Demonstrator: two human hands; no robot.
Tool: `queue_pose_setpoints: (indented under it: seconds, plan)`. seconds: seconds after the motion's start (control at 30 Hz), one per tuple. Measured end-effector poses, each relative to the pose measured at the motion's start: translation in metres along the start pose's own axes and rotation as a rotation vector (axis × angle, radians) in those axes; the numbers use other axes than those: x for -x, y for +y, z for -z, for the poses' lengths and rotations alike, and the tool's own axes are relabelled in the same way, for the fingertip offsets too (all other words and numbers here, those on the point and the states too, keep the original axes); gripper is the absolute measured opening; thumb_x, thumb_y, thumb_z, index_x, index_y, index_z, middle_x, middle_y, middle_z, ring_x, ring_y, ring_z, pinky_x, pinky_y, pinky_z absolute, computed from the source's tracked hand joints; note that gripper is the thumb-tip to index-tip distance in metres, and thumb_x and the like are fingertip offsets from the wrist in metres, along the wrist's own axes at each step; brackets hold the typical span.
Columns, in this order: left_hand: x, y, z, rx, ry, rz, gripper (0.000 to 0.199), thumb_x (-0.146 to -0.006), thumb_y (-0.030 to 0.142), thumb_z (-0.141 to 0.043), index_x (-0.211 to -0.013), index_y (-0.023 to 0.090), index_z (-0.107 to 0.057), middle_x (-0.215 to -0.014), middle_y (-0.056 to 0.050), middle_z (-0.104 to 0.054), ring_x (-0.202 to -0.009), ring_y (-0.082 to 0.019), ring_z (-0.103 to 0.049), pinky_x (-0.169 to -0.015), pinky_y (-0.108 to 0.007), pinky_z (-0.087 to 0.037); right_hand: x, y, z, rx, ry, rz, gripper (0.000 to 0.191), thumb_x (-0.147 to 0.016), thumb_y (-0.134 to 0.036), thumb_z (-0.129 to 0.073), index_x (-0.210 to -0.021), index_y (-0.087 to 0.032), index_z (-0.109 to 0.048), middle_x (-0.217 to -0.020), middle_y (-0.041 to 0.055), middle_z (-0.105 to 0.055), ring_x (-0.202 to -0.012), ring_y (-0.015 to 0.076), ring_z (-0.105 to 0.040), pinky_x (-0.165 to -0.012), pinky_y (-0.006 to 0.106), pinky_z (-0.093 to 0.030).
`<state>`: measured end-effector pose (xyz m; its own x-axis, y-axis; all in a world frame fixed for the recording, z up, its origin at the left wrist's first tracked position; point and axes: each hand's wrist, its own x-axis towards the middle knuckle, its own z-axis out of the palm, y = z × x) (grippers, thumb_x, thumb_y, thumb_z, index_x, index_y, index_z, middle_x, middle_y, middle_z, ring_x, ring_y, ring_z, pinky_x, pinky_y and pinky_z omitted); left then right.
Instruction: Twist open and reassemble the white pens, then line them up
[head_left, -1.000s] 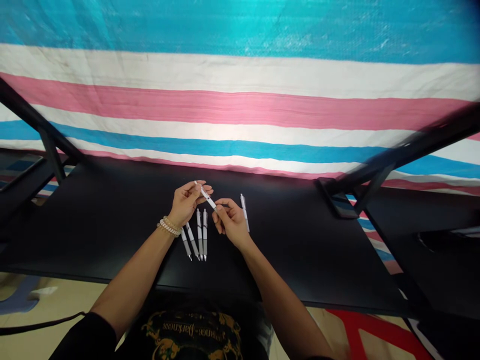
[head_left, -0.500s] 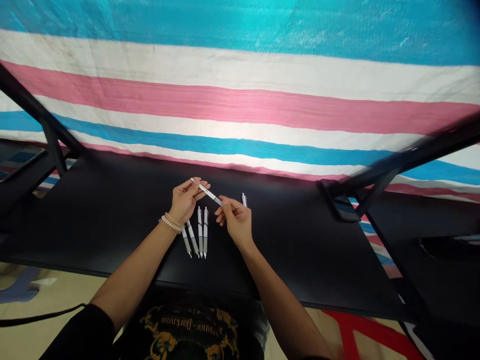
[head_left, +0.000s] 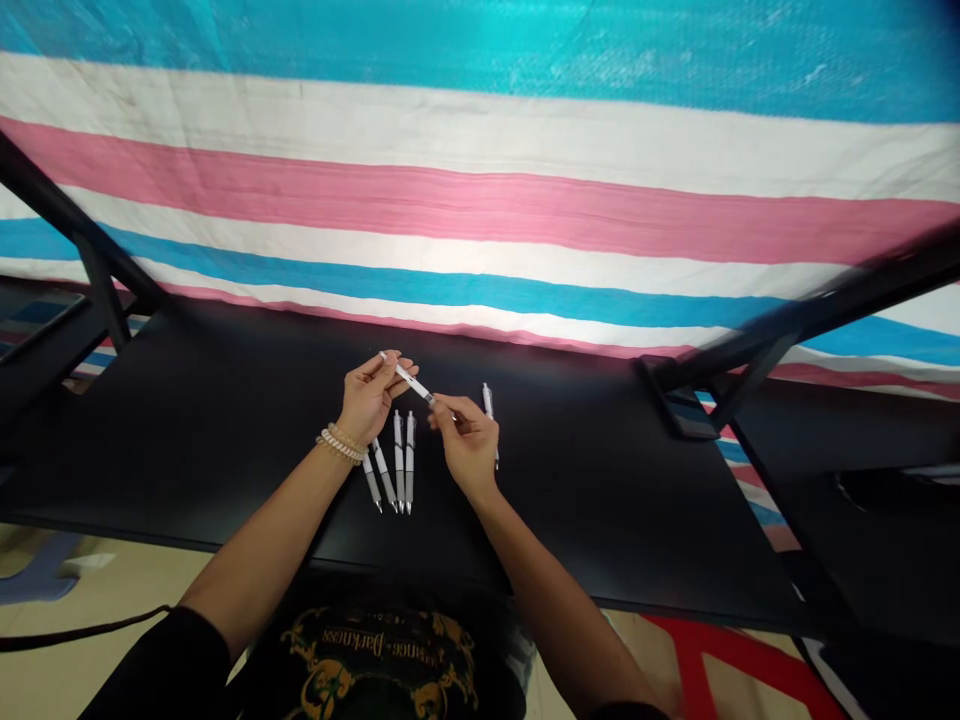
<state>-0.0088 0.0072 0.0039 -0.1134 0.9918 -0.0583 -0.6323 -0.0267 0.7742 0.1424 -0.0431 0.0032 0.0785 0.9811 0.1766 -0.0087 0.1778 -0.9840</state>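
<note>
left hand (head_left: 367,402): thumb and fingers closed on the clicker end of the held pen (head_left: 414,384), palm turned partly up.
right hand (head_left: 471,446): thumb and fingertips pinched together on the pen's other end, which they partly hide.
held pen: white, slanting between the two hands above the worktop (head_left: 600,480), its upper end toward the left.
four pens (head_left: 409,462): white with grey grips, lying on the worktop between the forearms, tips toward the person; two side by side, two slanted with their upper parts partly hidden by the left hand and wrist.
lone pen (head_left: 488,402): on the worktop just beside the right hand, which covers some of it.
bracelets (head_left: 341,444): pale coils around the left wrist.
striped sheet (head_left: 480,215): blue, white and pink, beyond the worktop's far edge.
black bars (head_left: 832,312): slanting at both sides.
shirt (head_left: 384,668): black, gold print, at the near edge.
</note>
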Motion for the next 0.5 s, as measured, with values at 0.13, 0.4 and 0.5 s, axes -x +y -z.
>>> queue_pose_setpoints:
  seconds: [0.13,0.4,0.5]
  plan:
    - [0.003,-0.001,-0.002,-0.013,-0.009,-0.009,0.031,-0.076,0.036,-0.079,-0.095,0.013,-0.070,-0.092,-0.009,-0.074,-0.090,-0.022,-0.072,-0.092,-0.040,-0.055,-0.001,0.002,0.000,0.036,-0.031,0.042,0.049,-0.086,-0.038,-0.067,-0.131,-0.023,-0.056,-0.103,0.0068,-0.067,-0.082,0.0168,-0.066,-0.076,0.034,-0.056]
    - [-0.007,0.001,0.007,0.093,0.156,-0.052,0.021,-0.079,0.028,-0.077,-0.092,0.013,-0.070,-0.094,-0.009,-0.074,-0.093,-0.019,-0.072,-0.094,-0.035,-0.054,-0.004,-0.001,0.015,0.582,0.059,0.349,0.026,-0.096,-0.024,-0.048,-0.108,-0.023,-0.071,-0.087,0.0049,-0.067,-0.082,0.0202,-0.060,-0.078,0.036,-0.049]
    - [-0.013,0.004,0.013,0.150,0.227,-0.055,0.015,-0.082,0.024,-0.074,-0.091,0.013,-0.069,-0.096,-0.008,-0.075,-0.095,-0.017,-0.071,-0.095,-0.032,-0.053,-0.008,-0.003,0.020,0.593,0.129,0.378,0.024,-0.095,-0.023,-0.050,-0.107,-0.024,-0.071,-0.086,0.0037,-0.067,-0.081,0.0202,-0.059,-0.078,0.037,-0.048]
